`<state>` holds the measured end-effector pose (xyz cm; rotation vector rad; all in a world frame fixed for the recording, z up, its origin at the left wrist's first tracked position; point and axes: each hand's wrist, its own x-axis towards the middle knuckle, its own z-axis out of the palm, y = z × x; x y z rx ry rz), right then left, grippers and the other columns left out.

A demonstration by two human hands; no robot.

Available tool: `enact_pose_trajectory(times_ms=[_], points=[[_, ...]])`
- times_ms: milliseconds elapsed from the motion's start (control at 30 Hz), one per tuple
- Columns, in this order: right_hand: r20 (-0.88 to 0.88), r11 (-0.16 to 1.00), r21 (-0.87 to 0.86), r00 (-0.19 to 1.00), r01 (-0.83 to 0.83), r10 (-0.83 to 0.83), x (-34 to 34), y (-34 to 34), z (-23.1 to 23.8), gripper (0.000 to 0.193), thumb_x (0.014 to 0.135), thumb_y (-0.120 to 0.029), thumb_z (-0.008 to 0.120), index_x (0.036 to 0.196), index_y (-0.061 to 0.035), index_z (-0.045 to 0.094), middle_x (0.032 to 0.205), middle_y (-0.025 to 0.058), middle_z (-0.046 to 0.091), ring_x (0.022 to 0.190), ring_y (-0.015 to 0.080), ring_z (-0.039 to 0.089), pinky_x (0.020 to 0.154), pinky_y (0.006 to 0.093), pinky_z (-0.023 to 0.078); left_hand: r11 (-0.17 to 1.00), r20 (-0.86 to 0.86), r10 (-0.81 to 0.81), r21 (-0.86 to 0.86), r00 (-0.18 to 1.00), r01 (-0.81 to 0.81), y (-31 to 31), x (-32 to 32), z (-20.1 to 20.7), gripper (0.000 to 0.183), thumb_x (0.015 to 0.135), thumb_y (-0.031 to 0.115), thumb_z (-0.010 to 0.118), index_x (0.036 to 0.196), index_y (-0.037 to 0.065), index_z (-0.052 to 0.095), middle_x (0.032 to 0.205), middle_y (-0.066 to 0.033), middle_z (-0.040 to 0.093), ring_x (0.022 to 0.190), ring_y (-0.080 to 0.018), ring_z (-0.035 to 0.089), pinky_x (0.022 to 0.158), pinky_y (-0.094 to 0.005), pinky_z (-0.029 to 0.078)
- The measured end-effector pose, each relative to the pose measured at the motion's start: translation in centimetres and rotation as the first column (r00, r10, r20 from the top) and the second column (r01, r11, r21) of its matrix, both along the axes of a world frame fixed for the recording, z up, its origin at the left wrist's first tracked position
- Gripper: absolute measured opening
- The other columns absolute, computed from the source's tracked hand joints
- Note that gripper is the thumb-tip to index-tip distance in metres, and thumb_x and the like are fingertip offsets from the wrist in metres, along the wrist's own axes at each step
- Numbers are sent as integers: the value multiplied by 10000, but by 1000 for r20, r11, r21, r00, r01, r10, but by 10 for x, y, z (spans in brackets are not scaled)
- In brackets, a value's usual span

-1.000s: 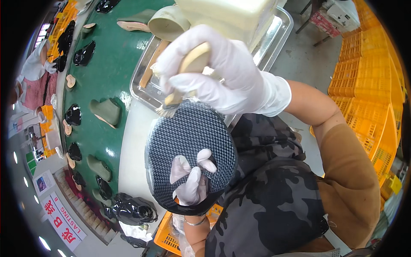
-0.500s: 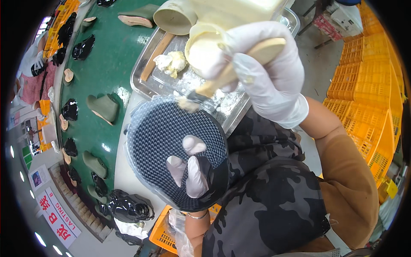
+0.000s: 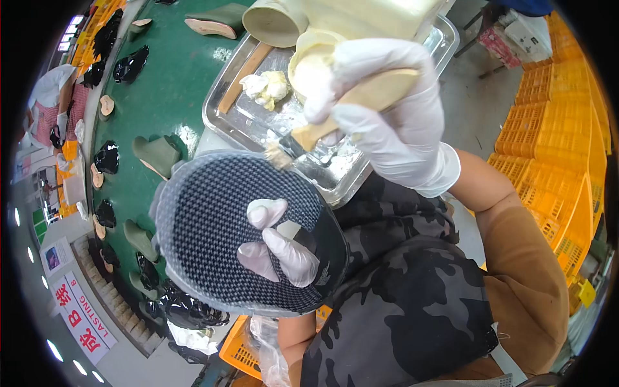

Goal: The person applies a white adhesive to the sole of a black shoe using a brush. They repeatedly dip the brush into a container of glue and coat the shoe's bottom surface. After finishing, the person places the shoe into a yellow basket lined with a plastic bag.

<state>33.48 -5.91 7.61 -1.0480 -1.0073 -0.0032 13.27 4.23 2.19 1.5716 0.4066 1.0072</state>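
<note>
My left hand [image 3: 293, 258], in a white glove, holds a dark grey mesh shoe upper [image 3: 213, 232] with a black section and a pale see-through rim. Its fingertips show pinched through an opening in the mesh; the rest is hidden beneath. My right hand [image 3: 403, 129], gloved too, grips a flat brush by its wooden handle [image 3: 380, 91]. The brush's pale bristles [image 3: 277, 155] are at the upper's far edge, seemingly touching it. Just beyond the right fingers is a cream cup [image 3: 316, 42] holding white paste, partly hidden by the hand.
A metal tray [image 3: 213, 122] bears the cup, a crumpled white lump [image 3: 265, 89], a wooden stick [image 3: 245, 77] and a cream container [image 3: 274, 26]. Green lasts [image 3: 158, 155] and black uppers [image 3: 106, 158] line the green bench. Orange crates [image 3: 535, 174] stand right; a co-worker [image 3: 55, 97] is far left.
The shoe upper has shifted left and turned in my left hand. My right hand has dropped slightly, and the brush stays at the far edge. The whole view has shifted a little.
</note>
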Motion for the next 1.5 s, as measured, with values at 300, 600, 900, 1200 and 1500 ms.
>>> enact_pose_trajectory(times_ms=[300, 600, 900, 1200, 1500], points=[[-134, 949, -286, 986, -131, 96, -12, -22, 9, 206, 858, -10, 550, 1018, -2, 419, 851, 84, 573, 745, 130, 597, 684, 263, 493, 888, -116, 402, 292, 908, -356, -10, 28, -9, 301, 954, 179, 405, 1039, -76, 540, 1042, -162, 583, 883, -195, 575, 848, -333, 478], [152, 910, -414, 986, -3, 72, -14, -22, 5, 235, 784, -136, 658, 946, -93, 494, 735, 59, 579, 651, 260, 606, 537, 303, 479, 496, 197, 474, 746, 858, -445, 22, 39, -13, 307, 963, 165, 373, 1084, -85, 505, 1013, -199, 584, 878, -237, 586, 833, -347, 486], [119, 944, -327, 989, -39, 82, -17, -20, 13, 264, 805, -230, 656, 969, -90, 505, 730, 49, 566, 610, 251, 589, 512, 307, 470, 355, 285, 473, 804, 834, -477, 24, 42, -6, 317, 972, 151, 342, 1128, -93, 471, 985, -237, 584, 872, -278, 598, 819, -361, 495], [-644, 874, 76, 646, -480, 411, -24, -42, 30, 289, 830, -98, 634, 1005, -49, 409, 859, 140, 605, 609, 141, 583, 531, 240, 482, 240, 317, 479, 850, 819, -470, 22, 47, 11, 277, 970, 132, 333, 1109, -77, 451, 992, -252, 557, 867, -297, 587, 797, -373, 498], [-225, 942, -163, 940, -294, 255, -32, -36, -9, 280, 803, -103, 682, 975, -57, 466, 792, 31, 589, 689, 102, 603, 595, 234, 486, 223, 344, 443, 852, 828, -473, 32, 42, 2, 309, 958, 161, 354, 1161, -68, 398, 1103, -226, 470, 961, -302, 526, 864, -409, 466]])
